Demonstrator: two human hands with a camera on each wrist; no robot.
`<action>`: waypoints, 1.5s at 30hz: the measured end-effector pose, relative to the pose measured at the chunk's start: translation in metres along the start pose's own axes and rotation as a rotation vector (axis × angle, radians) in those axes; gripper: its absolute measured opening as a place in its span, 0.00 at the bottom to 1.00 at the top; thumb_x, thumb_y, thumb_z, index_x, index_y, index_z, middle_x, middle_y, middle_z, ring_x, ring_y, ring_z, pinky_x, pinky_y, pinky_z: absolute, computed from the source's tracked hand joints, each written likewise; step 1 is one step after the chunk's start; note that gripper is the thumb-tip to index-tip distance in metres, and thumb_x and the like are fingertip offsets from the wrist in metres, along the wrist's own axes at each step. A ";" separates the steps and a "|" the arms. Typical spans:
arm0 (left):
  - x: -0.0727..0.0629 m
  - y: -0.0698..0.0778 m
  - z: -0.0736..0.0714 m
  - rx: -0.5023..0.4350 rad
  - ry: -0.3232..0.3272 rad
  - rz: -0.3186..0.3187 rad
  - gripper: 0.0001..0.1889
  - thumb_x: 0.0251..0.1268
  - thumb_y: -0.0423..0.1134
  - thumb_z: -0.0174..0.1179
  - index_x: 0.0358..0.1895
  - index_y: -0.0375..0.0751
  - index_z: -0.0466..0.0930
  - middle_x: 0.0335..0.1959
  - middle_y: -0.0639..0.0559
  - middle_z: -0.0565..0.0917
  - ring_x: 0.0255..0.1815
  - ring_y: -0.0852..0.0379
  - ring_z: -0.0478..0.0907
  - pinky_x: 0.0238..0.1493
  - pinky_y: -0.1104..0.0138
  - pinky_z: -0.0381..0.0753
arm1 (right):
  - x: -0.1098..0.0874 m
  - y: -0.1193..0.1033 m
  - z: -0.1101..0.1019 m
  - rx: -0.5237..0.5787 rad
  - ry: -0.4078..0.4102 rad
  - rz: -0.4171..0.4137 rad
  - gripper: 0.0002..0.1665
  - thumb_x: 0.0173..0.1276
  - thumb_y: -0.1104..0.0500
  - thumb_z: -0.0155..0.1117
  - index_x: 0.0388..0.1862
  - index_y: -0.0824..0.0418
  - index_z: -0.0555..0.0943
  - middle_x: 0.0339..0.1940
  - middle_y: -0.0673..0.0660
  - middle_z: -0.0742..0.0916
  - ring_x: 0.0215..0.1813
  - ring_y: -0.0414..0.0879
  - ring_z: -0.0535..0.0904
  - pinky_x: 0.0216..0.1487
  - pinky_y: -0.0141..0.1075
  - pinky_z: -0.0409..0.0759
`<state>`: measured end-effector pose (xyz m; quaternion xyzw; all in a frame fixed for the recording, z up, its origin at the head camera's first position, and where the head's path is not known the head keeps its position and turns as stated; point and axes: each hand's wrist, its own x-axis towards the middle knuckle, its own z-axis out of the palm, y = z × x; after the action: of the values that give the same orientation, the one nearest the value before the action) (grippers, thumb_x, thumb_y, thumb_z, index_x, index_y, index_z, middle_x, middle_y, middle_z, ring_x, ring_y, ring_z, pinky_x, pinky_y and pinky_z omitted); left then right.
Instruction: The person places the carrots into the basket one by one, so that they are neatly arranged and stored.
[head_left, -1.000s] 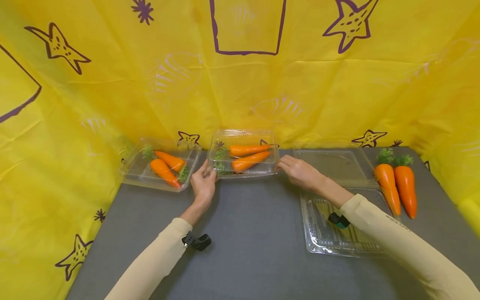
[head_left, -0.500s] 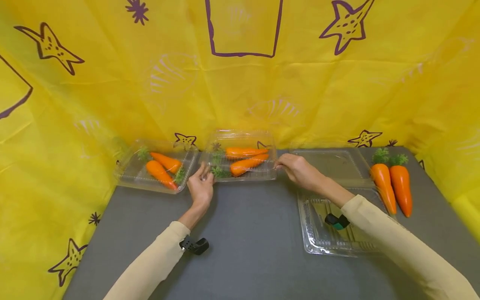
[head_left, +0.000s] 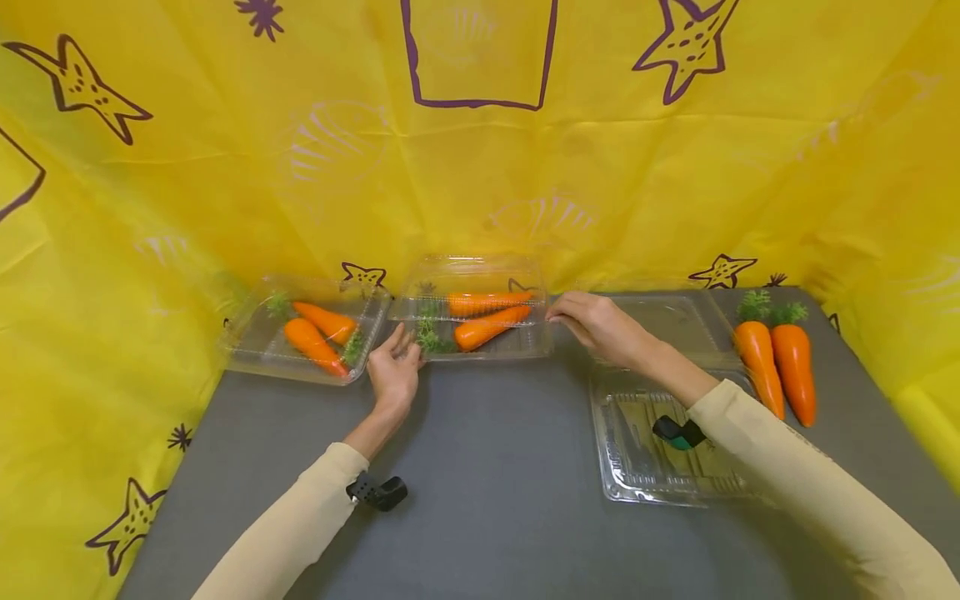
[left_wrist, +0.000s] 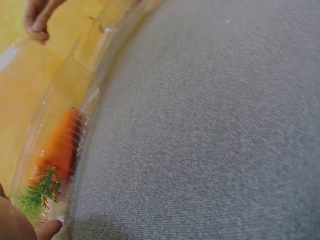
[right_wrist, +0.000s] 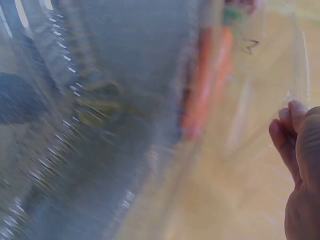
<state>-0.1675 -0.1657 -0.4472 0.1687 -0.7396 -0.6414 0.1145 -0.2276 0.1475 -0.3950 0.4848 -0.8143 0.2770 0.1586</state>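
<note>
A person in cream long sleeves works at a grey cloth-covered table (head_left: 495, 467) backed by a yellow sheet printed with purple stars (head_left: 225, 150). Both hands flank the middle clear plastic clamshell box (head_left: 474, 310), which sits at the table's far edge and holds two orange toy carrots with green tops (head_left: 487, 317). The left hand (head_left: 394, 367) rests at the box's near-left corner, fingers loosely spread and just touching the plastic, apparently steadying it; it grips nothing that the pictures show. The right hand (head_left: 594, 323) has its fingertips drawn together at the box's right edge, and the right wrist view shows those fingertips (right_wrist: 290, 117) pressed together beside the clear lid; they seem to be pinching the rim, which would explain why the lid stands slightly raised rather than snapped flat.

Just beside the left hand sits a second clear clamshell box (head_left: 303, 329), lid down, with two carrots inside. Under the right forearm an open, empty clear clamshell tray (head_left: 660, 450) lies flat, its lid folded back toward the sheet. Two loose orange carrots (head_left: 776, 371) lie side by side at the right edge, leafy ends pointing away.
</note>
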 end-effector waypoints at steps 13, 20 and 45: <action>-0.015 -0.003 -0.008 -0.052 0.012 -0.020 0.28 0.64 0.23 0.52 0.69 0.32 0.68 0.60 0.37 0.78 0.58 0.46 0.79 0.44 0.62 0.85 | 0.020 0.000 -0.029 0.003 0.147 -0.010 0.08 0.61 0.74 0.67 0.38 0.67 0.83 0.35 0.57 0.86 0.38 0.48 0.84 0.40 0.36 0.84; -0.024 -0.004 -0.013 -0.048 -0.003 -0.002 0.27 0.65 0.23 0.51 0.69 0.31 0.67 0.60 0.35 0.78 0.59 0.43 0.78 0.44 0.63 0.85 | 0.032 0.002 -0.040 0.020 0.235 0.067 0.06 0.62 0.73 0.66 0.39 0.70 0.84 0.36 0.60 0.87 0.39 0.50 0.84 0.42 0.38 0.83; -0.069 -0.001 -0.030 -0.029 0.044 -0.066 0.26 0.63 0.22 0.50 0.67 0.31 0.70 0.58 0.36 0.79 0.57 0.44 0.79 0.41 0.70 0.85 | 0.075 0.044 -0.051 0.522 0.439 0.677 0.17 0.71 0.63 0.60 0.54 0.73 0.81 0.48 0.69 0.84 0.35 0.41 0.85 0.42 0.29 0.85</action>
<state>-0.0929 -0.1656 -0.4410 0.2054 -0.7215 -0.6516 0.1121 -0.3028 0.1423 -0.3281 0.1462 -0.7770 0.6040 0.1006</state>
